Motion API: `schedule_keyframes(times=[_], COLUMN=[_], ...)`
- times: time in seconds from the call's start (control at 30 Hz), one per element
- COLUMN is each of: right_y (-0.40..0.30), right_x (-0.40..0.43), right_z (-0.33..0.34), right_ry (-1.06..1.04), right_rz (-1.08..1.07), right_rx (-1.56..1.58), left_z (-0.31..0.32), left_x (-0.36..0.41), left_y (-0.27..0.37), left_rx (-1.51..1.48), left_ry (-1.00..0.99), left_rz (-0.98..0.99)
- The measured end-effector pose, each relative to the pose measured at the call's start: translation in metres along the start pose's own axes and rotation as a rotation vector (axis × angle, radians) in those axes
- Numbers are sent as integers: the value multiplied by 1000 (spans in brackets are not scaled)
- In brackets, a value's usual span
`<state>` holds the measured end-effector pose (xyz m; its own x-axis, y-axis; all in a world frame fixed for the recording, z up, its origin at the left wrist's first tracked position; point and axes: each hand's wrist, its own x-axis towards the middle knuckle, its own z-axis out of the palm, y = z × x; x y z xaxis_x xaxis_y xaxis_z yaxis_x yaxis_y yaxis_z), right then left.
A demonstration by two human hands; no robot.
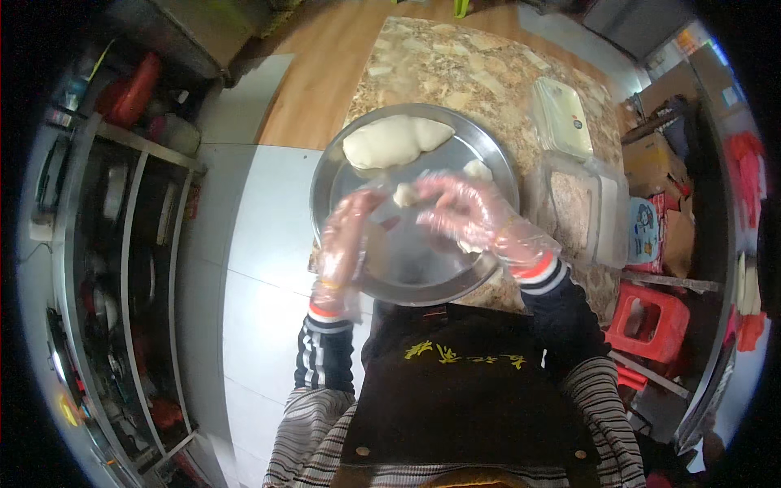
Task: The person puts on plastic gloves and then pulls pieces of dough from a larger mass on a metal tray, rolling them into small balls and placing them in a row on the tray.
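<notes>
A wide round metal pan (407,268) sits before me on the table. At its far side lies a large smooth lump of white dough (390,143). My left hand (349,235), in a clear plastic glove, is over the pan's left part with fingers extended and nothing visible in them. My right hand (467,216), gloved alike, reaches in from the right. A small dough piece (404,195) is at its fingertips, between the two hands; motion blur softens the grip. Another dough piece (478,170) shows beyond the right hand, and one more (468,247) is partly hidden under it.
Right of the pan, a clear plastic tub (573,207) stands on the stone-patterned tabletop (439,67), with stacked pale trays (564,119) behind it. A red plastic stool (650,323) is at the lower right. Metal shelving (137,244) runs along the left, cardboard boxes (656,165) at right.
</notes>
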<state>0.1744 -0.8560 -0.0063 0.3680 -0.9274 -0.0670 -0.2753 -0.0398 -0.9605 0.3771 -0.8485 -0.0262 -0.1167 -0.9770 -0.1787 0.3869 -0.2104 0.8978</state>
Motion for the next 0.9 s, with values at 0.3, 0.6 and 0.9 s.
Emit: schedule_keyframes(times=[0.3,0.6,0.9], right_y=[31,-4,8], right_x=[-24,-32,-51], right_z=[-8,3,7], right_ry=[64,107,312], right_rz=[-120,-377,-337], right_rx=[93,-112,-347], left_z=[16,52,48], left_x=[11,1,9], left_y=[-4,-31,-46], left_rx=[184,342,1000], left_ry=[-555,-406,-331], left_rz=[202,200,359])
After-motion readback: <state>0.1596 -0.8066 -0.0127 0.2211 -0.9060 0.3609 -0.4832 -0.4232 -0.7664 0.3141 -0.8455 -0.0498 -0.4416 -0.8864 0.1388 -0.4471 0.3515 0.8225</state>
